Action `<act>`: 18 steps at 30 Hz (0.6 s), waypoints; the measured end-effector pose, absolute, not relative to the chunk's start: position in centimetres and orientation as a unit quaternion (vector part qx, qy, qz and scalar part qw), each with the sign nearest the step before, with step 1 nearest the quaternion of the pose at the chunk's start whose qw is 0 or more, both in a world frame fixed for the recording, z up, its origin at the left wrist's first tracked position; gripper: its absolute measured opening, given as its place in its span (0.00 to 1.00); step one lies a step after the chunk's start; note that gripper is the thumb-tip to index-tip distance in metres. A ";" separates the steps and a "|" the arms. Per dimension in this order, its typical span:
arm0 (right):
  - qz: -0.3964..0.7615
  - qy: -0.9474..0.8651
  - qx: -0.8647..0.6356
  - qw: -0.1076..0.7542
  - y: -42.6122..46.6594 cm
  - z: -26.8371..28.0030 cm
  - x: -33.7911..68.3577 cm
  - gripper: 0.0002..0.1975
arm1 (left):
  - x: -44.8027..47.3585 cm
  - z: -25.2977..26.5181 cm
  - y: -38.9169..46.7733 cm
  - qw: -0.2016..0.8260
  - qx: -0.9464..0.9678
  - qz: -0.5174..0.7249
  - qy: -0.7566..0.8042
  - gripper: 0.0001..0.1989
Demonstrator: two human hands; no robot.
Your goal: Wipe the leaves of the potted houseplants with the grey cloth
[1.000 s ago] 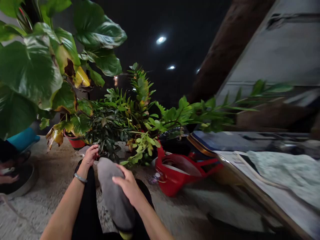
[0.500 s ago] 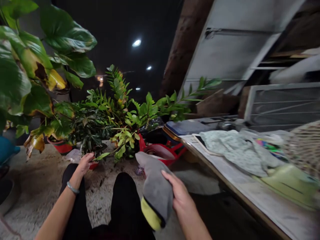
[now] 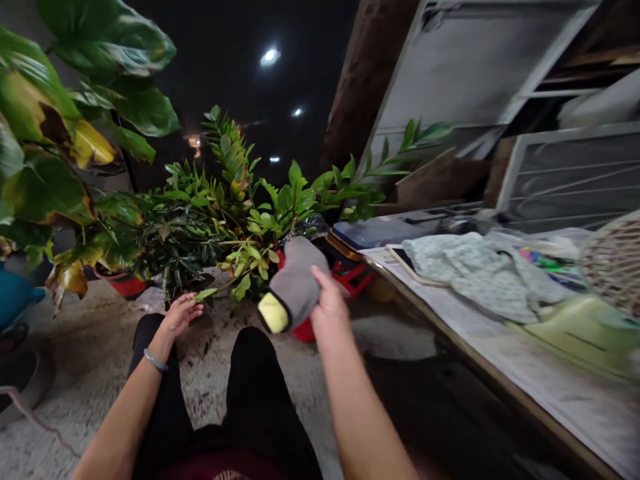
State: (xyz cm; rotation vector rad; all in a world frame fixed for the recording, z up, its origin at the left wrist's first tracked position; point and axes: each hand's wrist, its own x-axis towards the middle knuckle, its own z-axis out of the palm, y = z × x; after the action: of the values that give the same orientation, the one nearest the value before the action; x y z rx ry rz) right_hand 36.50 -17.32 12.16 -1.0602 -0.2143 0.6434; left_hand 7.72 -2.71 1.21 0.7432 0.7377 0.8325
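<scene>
My left hand (image 3: 181, 315), with a bangle on its wrist, has its fingers closed at a green leaf (image 3: 206, 293) that sticks out from a low stem of a potted plant. In my right hand (image 3: 327, 300) is a grey cloth (image 3: 301, 263) with a yellow underside (image 3: 274, 313) folded out at its lower left corner. The cloth hangs in front of the leafy plant (image 3: 253, 257) and covers much of a red plastic basin or container (image 3: 304, 331) behind it. Both hands are apart, above my knees.
Large-leaved plants (image 3: 45, 193) and a red pot (image 3: 123, 283) stand to the left. At the far left is a teal watering can or similar vessel (image 3: 15, 297). A table (image 3: 480, 357) on the right bears a pale patterned cloth (image 3: 465, 270), a yellow-green bag (image 3: 580, 333) and a woven basket (image 3: 613, 267).
My right hand has raised the cloth up and to the left, towards the plant. My left hand has shifted slightly right and up, staying at the leaf. The view has tilted slightly downward.
</scene>
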 end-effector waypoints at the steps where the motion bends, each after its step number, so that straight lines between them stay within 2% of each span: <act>1: 0.353 -0.114 -0.511 0.775 -16.6 12.1 34.3 0.17 | 7.7 1.1 -2.6 0.782 0.340 0.394 0.343 0.14; 4: 0.443 -0.156 -0.533 0.704 -17.0 11.6 27.6 0.15 | 7.7 0.9 -2.2 0.774 0.332 0.414 0.346 0.13; 7: 0.484 -0.229 -0.551 0.640 -21.2 11.0 24.7 0.18 | 7.5 0.9 -2.1 0.771 0.338 0.415 0.345 0.12; 11: 0.396 -0.147 -0.577 0.699 -25.6 12.8 30.6 0.21 | 7.1 1.2 -2.3 0.774 0.357 0.402 0.335 0.14; 14: 0.289 -0.068 -0.558 0.775 -23.2 15.0 36.1 0.22 | 7.1 1.1 -2.5 0.775 0.355 0.408 0.326 0.15; 18: 0.352 -0.112 -0.537 0.758 -16.9 15.5 34.4 0.15 | 7.5 0.6 -2.5 0.777 0.346 0.417 0.320 0.16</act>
State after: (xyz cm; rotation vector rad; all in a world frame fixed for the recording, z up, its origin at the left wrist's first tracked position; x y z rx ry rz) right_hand 34.37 -16.91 15.50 -1.1709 -0.2435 0.7669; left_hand 7.47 -2.52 0.59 0.7491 0.6914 0.9013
